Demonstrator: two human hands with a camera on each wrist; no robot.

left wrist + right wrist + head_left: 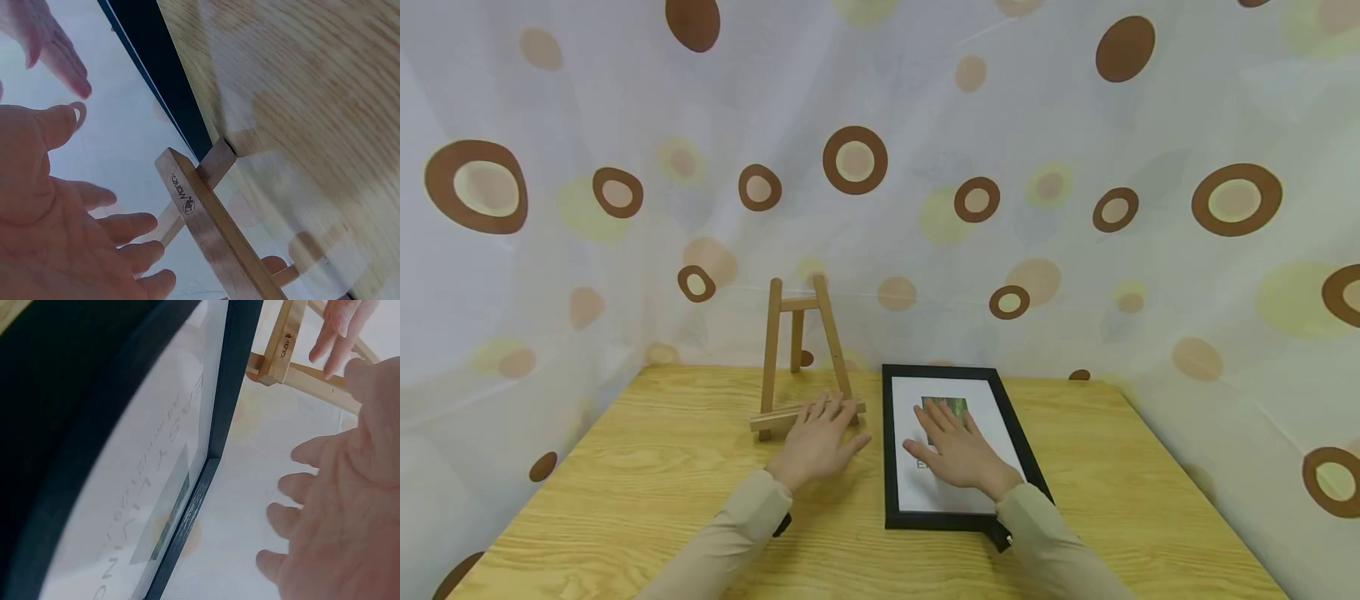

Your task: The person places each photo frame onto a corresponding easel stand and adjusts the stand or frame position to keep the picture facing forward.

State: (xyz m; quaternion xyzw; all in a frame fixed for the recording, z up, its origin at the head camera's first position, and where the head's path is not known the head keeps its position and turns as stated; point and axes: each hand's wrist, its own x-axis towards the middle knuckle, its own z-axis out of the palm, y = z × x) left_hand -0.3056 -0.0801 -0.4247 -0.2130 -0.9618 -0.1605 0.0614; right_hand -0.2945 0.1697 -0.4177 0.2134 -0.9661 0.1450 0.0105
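Observation:
A small wooden easel (770, 342) stands upright on the table, its ledge (194, 212) facing the person. My left hand (816, 442) is held over the right part of that ledge, fingers extended and palm down, gripping nothing. To the right lies a black picture frame (891, 450) with a white sheet bearing lettering and a small green picture. Above it my right hand (958, 450) is spread flat and hides part of the print. The right wrist view shows a gap between this hand and the frame (231, 369).
The light wood table (647, 467) reaches back to a hanging cloth (910, 250) patterned with brown, yellow and peach spots. This cloth also runs along both sides. A short black piece (1000, 536) sticks out near the frame's front edge, beside the right sleeve.

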